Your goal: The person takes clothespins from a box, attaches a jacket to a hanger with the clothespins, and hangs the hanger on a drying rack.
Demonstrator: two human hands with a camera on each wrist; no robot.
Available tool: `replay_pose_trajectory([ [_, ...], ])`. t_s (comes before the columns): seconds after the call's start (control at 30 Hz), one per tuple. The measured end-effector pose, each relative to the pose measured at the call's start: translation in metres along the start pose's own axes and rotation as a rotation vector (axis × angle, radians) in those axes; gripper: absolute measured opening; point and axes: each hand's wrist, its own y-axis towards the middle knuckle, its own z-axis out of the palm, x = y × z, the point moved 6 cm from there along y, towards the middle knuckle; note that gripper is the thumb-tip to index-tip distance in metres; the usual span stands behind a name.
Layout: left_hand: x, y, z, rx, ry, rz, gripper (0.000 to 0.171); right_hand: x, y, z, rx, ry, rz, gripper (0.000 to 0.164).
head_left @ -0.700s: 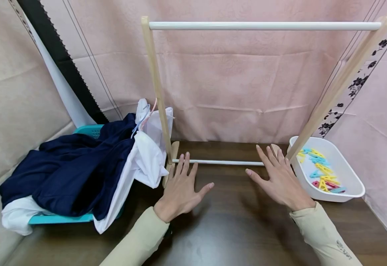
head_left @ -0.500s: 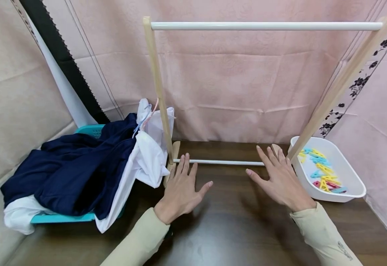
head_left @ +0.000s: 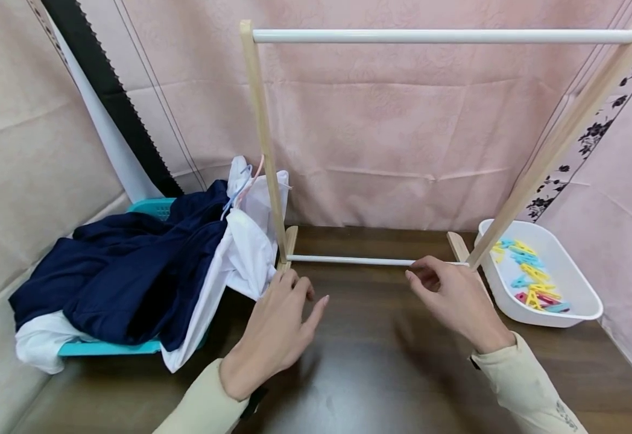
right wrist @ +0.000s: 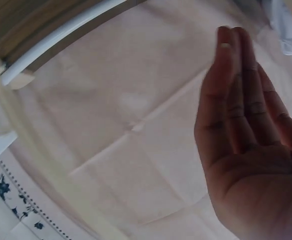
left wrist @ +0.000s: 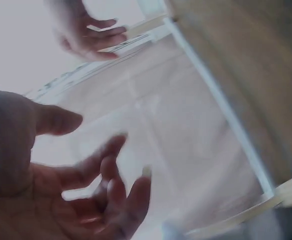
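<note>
My left hand (head_left: 272, 331) hovers over the dark table, fingers loosely bent and holding nothing, close to the foot of the rack's left post. In the left wrist view the palm (left wrist: 50, 195) shows bare. My right hand (head_left: 454, 301) is likewise loosely bent and holds nothing; in the head view its fingers overlap the lower white rod (head_left: 348, 260). The right wrist view shows that palm (right wrist: 256, 180) bare too. Before both hands stands a drying rack with pale wooden posts (head_left: 264, 132) and a white top rod (head_left: 441, 36).
At left, a teal basket (head_left: 110, 348) bears a navy garment (head_left: 131, 259), white cloth (head_left: 251, 241) and pink and blue hangers (head_left: 242, 187). By the right post stands a white tub (head_left: 576, 283) with yellow, blue and red clothespins (head_left: 535, 274). Pink cloth (head_left: 376, 138) hangs behind.
Both hands had fingers spread toward the rack's base; now those fingers are drawn in and bent. My left hand has shifted down and left. The head view has tilted slightly.
</note>
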Motion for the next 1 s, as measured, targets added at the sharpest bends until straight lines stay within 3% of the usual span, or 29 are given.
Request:
replay_pose_trajectory([
  [0.13, -0.002, -0.014, -0.028, 0.011, 0.014, -0.021, 0.028, 0.019, -0.004, -0.003, -0.032, 0.044, -0.056, 0.007],
  [0.27, 0.0, -0.026, -0.05, 0.002, 0.003, -0.044, 0.026, 0.037, -0.006, -0.005, -0.014, 0.128, -0.079, 0.005],
  [0.47, 0.012, -0.034, -0.078, -0.128, -0.024, -0.003, 0.019, 0.064, -0.008, -0.007, -0.014, 0.254, -0.131, 0.008],
  [0.63, 0.035, -0.035, -0.102, -0.2, -0.017, -0.055, 0.012, 0.089, -0.008, 0.001, -0.015, 0.366, -0.201, 0.014],
  [0.83, 0.077, -0.033, -0.12, -0.117, -0.029, -0.197, 0.011, 0.13, -0.004, 0.014, 0.034, 0.512, -0.281, 0.01],
  [1.0, 0.108, -0.029, -0.115, 0.084, -0.044, -0.296, 0.017, 0.166, 0.003, 0.024, 0.081, 0.591, -0.349, 0.007],
])
